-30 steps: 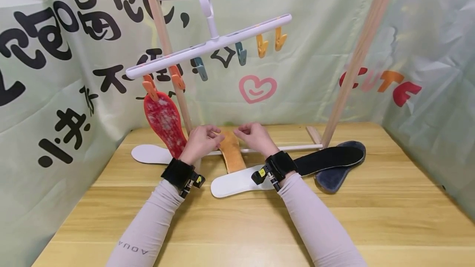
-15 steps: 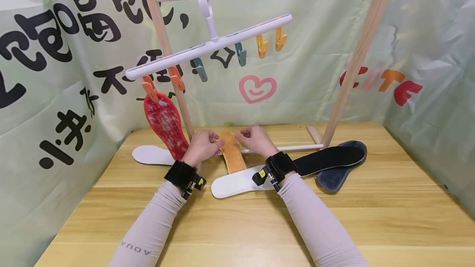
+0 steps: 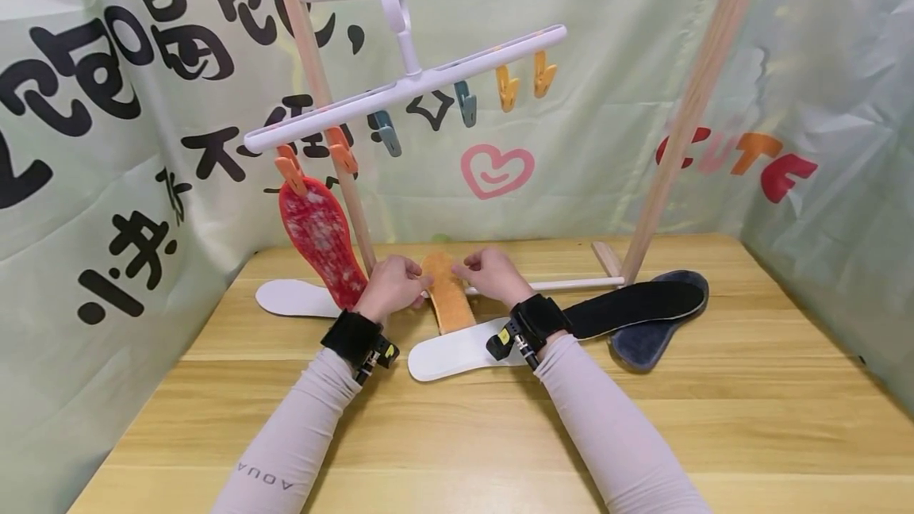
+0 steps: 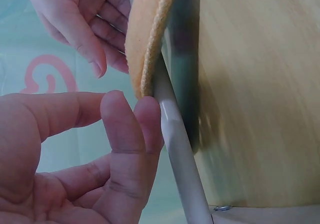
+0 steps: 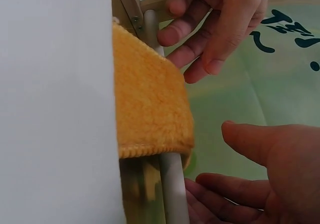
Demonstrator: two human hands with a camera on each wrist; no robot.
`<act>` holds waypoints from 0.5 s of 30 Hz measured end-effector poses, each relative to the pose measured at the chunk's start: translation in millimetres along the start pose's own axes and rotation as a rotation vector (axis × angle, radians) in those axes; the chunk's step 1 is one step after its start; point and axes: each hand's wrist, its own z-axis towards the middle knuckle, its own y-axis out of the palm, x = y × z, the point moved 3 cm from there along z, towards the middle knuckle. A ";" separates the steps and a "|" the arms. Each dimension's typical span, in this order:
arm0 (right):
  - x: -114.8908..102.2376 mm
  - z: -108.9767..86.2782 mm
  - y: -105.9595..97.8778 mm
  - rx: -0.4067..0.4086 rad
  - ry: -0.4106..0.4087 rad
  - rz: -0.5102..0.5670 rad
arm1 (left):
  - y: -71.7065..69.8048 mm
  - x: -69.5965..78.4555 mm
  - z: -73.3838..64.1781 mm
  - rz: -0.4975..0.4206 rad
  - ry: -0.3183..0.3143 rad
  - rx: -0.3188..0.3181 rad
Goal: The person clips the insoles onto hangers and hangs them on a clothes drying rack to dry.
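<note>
An orange fuzzy insole [image 3: 450, 296] lies across the rack's white lower bar [image 5: 174, 189], near end beside a white insole [image 3: 443, 357]. Its raised far end sits between both hands. At its left edge is my left hand [image 3: 394, 285], thumb and fingers loosely bent; in the left wrist view the fingertips [image 4: 149, 109] come right up to the insole's rim. To its right my right hand [image 3: 493, 272] has bent fingers with the thumb apart from them. In the right wrist view nothing lies between that thumb and the fingers.
A red insole [image 3: 317, 228] hangs by an orange clip from the tilted white hanger [image 3: 407, 87], behind my left wrist. Another white insole [image 3: 293, 297] lies at left. A black insole [image 3: 635, 304] overlaps a dark blue one [image 3: 639, 349] at right. The rack's wooden posts [image 3: 685, 117] stand behind.
Both hands have come down slightly toward the near side, my left hand more, along the orange insole's edges. The hanger and the other insoles have kept their places.
</note>
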 end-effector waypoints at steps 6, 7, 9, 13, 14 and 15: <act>-0.6 -1.4 0.9 -0.014 0.014 -0.016 | 2.4 -1.8 1.0 0.009 -0.006 -0.005; -0.2 -1.1 1.3 -0.015 0.015 -0.020 | 2.8 -2.1 1.4 0.012 -0.003 -0.006; 0.2 -0.6 1.9 -0.018 0.014 -0.027 | 3.7 -2.5 1.9 0.017 0.010 -0.007; 0.5 0.3 3.7 -0.016 0.008 -0.055 | 6.0 -4.3 2.2 0.029 0.039 -0.019; 0.4 0.1 4.0 -0.016 0.006 -0.062 | 6.6 -4.9 2.2 0.035 0.042 -0.022; 0.5 0.4 4.7 -0.014 0.002 -0.073 | 7.0 -5.6 2.3 0.038 0.043 -0.023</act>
